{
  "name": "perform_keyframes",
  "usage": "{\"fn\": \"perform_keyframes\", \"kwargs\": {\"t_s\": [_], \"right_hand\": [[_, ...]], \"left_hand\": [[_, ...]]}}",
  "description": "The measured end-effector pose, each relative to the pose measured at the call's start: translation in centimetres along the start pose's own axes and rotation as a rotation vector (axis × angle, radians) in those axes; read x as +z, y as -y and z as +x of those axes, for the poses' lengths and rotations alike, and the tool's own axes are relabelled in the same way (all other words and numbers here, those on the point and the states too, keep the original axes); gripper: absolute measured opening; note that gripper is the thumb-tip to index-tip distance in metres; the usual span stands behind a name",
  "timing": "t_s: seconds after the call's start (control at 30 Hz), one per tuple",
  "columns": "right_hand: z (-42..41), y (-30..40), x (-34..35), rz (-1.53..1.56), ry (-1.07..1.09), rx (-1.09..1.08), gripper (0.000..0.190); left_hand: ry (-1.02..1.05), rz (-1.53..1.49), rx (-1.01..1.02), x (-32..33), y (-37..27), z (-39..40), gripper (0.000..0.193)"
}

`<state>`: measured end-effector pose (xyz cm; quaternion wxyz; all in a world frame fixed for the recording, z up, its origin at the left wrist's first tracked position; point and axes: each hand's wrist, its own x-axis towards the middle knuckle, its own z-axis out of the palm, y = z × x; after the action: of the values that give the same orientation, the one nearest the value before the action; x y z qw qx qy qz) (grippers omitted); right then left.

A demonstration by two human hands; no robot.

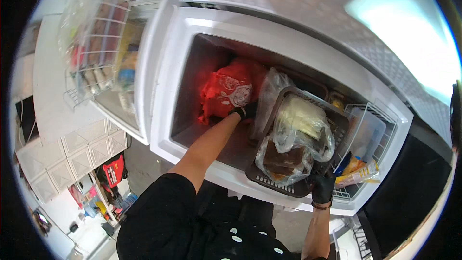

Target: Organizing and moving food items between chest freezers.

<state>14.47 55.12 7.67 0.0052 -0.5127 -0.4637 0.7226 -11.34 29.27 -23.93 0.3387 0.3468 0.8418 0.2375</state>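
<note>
My right hand (322,187), in a black glove, grips the near right corner of a dark brown plastic basket (265,178). The basket is tilted in the mouth of an open white chest freezer (169,122). It bears a clear bag of pale yellow food (301,115) and, nearer me, a clear bag with a dark brown block (287,160). Reaching down inside the freezer, my left hand (247,112), also black-gloved, is between a red printed bag (229,86) and a clear plastic bag (270,90). Its fingers are lost in shadow, so its hold cannot be made out.
A white wire basket (388,122) at the freezer's right end holds a clear container (368,133) and a yellow packet (361,177). The raised lid (306,3) stands behind. Left is another open freezer (144,79) with a filled wire basket (104,36).
</note>
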Motion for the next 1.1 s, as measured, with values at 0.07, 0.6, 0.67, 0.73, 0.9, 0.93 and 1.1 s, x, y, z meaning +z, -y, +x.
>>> {"fn": "perform_keyframes", "kwargs": {"t_s": [0.07, 0.6, 0.67, 0.73, 0.9, 0.93, 1.1], "right_hand": [[0.6, 0.0, 3.2, 0.077, -0.033, -0.171, 0.042], [15.2, -12.9, 21.6, -0.396, 0.099, -0.274, 0.019], [17.9, -13.9, 19.5, -0.955, -0.012, -0.423, 0.025], [17.3, -13.7, 21.2, -1.057, 0.034, -0.355, 0.027], [15.0, -11.1, 23.4, -1.273, 0.048, -0.397, 0.027], [14.2, -10.8, 23.9, -1.313, 0.085, -0.440, 0.028], [10.7, -9.7, 23.0, -1.452, 0.281, -0.876, 0.028]], "left_hand": [[-0.092, 0.068, 0.033, -3.1, 0.2, -1.3, 0.029], [-0.144, -0.050, -0.616, -16.8, -7.3, -7.7, 0.052], [-0.259, -0.172, -0.620, -14.1, -7.7, -5.0, 0.052], [-0.181, -0.169, -0.486, -13.8, -6.4, -5.4, 0.047], [-0.091, -0.164, -0.221, -14.2, -5.8, -6.4, 0.036], [-0.106, -0.151, -0.194, -14.4, -5.7, -7.1, 0.034], [-0.324, 0.010, -0.080, -12.8, -7.0, -9.5, 0.026]]}}
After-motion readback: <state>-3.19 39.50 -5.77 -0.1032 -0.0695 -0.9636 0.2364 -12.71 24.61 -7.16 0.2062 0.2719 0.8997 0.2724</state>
